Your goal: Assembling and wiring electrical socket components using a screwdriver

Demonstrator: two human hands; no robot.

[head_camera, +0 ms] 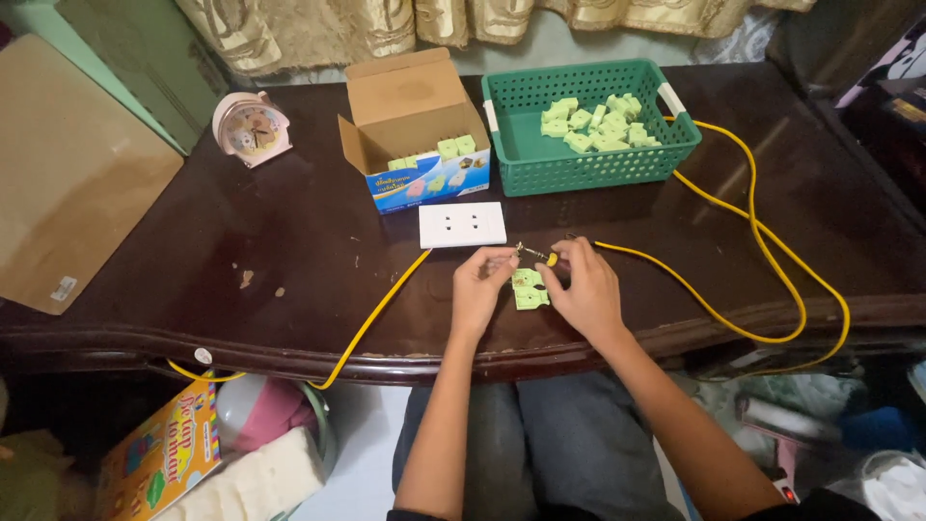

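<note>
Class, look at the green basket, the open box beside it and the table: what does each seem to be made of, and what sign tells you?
Green basket: probably moulded plastic, with an even lattice of holes and matte colour. Open box: cardboard, plain brown with folded flaps and a printed front. Table: seemingly dark varnished wood, glossy with a carved edge and scuffs.

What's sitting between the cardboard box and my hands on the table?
In the head view, a white socket plate lies between the open cardboard box and the hands, left hand and right hand.
</note>
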